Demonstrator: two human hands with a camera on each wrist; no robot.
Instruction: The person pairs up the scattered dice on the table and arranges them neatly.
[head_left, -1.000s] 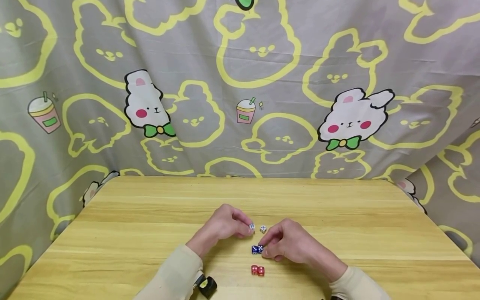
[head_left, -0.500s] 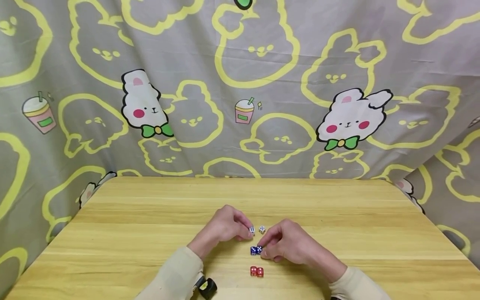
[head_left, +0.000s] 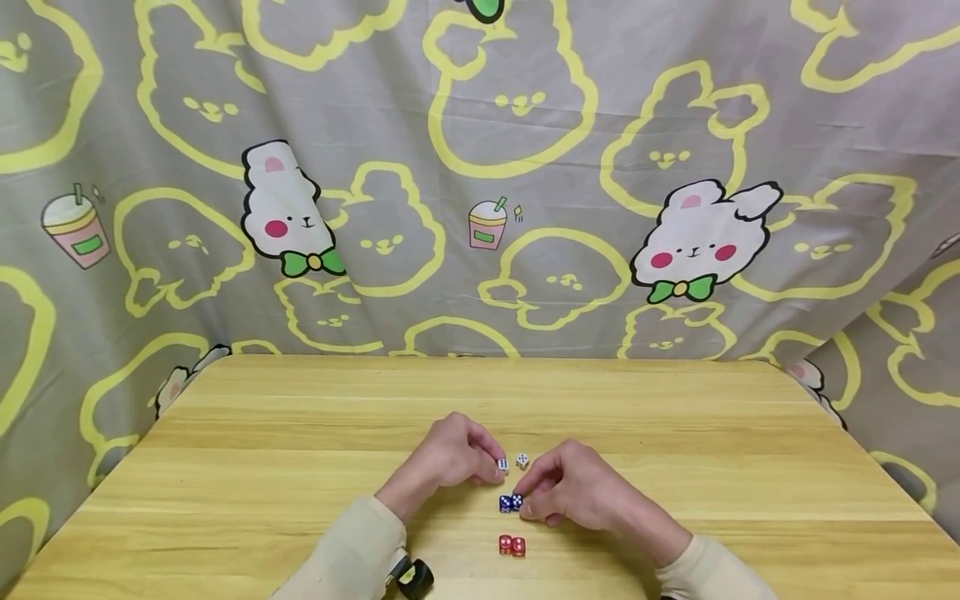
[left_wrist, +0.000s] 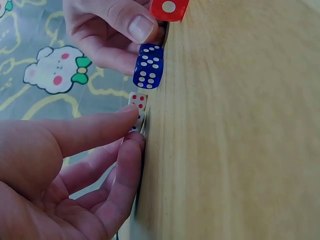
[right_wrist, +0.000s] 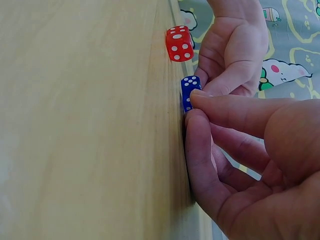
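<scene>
In the head view my left hand (head_left: 453,454) pinches a white die (head_left: 503,465) between thumb and fingertips, low over the table. Just right of it sits another white die (head_left: 522,460), apart from my fingers. My right hand (head_left: 581,487) pinches the right-hand blue die (head_left: 517,502), which stands against a second blue die (head_left: 506,503). The right wrist view shows thumb and fingertip on the blue die (right_wrist: 191,87), covering part of it. Closer to me, a red die (head_left: 506,544) and its red neighbour (head_left: 519,547) lie side by side.
The wooden table (head_left: 262,467) reaches back to a grey curtain (head_left: 405,108) printed with cartoon animals. A black wrist device (head_left: 415,577) is strapped at the left sleeve, near the front.
My left hand has drawn its white die slightly toward me, and it is a little closer to the other white die. The right hand keeps its hold on the blue die.
</scene>
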